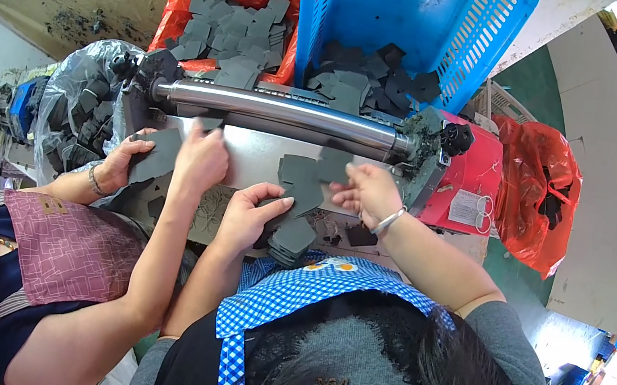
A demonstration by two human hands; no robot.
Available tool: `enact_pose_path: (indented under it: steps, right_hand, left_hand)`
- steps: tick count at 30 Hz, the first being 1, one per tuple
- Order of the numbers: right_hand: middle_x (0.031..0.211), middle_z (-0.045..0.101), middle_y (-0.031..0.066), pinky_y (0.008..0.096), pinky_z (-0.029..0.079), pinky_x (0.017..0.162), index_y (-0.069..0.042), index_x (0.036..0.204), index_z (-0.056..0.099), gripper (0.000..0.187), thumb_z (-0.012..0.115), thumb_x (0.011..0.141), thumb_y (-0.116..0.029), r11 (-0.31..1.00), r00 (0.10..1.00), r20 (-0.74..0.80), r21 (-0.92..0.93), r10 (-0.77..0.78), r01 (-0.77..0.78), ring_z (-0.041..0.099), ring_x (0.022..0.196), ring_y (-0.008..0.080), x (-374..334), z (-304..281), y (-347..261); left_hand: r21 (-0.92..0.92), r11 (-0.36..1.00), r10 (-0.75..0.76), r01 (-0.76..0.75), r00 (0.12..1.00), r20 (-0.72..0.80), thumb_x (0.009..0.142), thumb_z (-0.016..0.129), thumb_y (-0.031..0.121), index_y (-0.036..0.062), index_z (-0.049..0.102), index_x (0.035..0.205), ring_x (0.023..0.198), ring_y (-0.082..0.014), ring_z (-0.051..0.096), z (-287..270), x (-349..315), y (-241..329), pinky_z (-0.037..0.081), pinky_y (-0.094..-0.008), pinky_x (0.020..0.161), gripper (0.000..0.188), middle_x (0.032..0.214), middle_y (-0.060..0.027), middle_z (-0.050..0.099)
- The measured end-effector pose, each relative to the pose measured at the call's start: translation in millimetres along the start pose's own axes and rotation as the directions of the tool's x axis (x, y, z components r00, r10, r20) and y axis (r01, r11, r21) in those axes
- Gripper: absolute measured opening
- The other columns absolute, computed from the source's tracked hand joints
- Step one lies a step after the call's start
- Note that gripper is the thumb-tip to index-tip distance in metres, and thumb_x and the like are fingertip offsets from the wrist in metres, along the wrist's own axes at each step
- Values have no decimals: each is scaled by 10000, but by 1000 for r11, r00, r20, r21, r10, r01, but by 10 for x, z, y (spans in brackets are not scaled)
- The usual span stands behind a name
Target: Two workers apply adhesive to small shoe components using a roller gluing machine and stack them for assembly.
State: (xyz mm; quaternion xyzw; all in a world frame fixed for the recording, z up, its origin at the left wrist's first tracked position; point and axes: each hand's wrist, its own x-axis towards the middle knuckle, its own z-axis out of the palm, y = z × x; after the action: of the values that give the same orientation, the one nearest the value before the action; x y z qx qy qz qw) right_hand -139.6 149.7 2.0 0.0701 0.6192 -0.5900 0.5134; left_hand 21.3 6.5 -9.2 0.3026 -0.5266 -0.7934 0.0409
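Note:
My left hand (249,215) grips several flat dark-grey cut pieces (303,174), thumb on top, at the front edge of a machine's pale feed plate (254,152). Thumb and fingers of my right hand (372,193) pinch the edge of one grey piece (335,166) just above the plate. A shiny metal roller (281,113) spans the machine beyond both hands. Below my left hand lies a small stack of grey pieces (291,240). To the left, a co-worker's one hand (116,164) holds grey pieces (158,156); their other hand (205,151) has a piece at the roller.
Behind the roller stand a red plastic bag (171,14) and a blue perforated crate (404,13), both with grey pieces in them. A clear bag (58,89) of pieces sits at the left, another red bag (531,201) at the right. The roller's knob (456,139) sticks out.

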Motion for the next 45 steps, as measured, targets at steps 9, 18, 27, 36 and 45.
enact_pose_path:
  steps: [9, 18, 27, 36, 45]
  right_hand:
    - [605, 580, 45, 183, 396, 400, -28, 820, 541, 176, 617, 831, -187, 968, 971, 222, -210, -87, 135, 508, 425, 72, -20, 25, 81]
    - [636, 572, 38, 201, 368, 380, -60, 822, 529, 191, 559, 872, -243, 952, 974, 213, -274, -79, 137, 494, 422, 83, -90, 62, -8]
    - [632, 558, 13, 180, 394, 421, -32, 809, 551, 172, 636, 817, -181, 939, 962, 186, -245, -198, 241, 512, 471, 64, -115, 76, 87]
    - [665, 586, 4, 168, 414, 457, -27, 837, 593, 144, 668, 785, -138, 932, 957, 246, -286, -153, 223, 536, 507, 55, -167, 36, 53]
    - [712, 618, 24, 167, 404, 446, -50, 864, 600, 150, 610, 834, -196, 977, 961, 262, -164, -89, 135, 573, 518, 87, -64, -14, 113]
  left_hand:
    - [37, 999, -27, 26, 999, 32, 822, 625, 123, 12, 612, 800, 601, -28, 497, 40, -4, -5, 401, -172, 534, 114, 701, 19, 583]
    - [87, 995, 43, -42, 999, -11, 825, 628, 148, 13, 616, 791, 579, -17, 467, 73, 13, 3, 372, -170, 511, 139, 664, 36, 561]
    - [443, 878, 284, -181, 942, -177, 810, 637, 171, -13, 606, 799, 660, -59, 538, 179, 25, 81, 434, -206, 606, 187, 695, -21, 614]
    - [-114, 993, 47, -43, 998, 34, 845, 586, 95, -25, 578, 1014, 755, -72, 562, 16, -47, 81, 458, -192, 670, 207, 872, -42, 619]
    - [-145, 989, 20, -23, 1000, -19, 832, 598, 82, -4, 615, 924, 665, -63, 567, -26, 28, 28, 465, -194, 607, 127, 781, -23, 624]
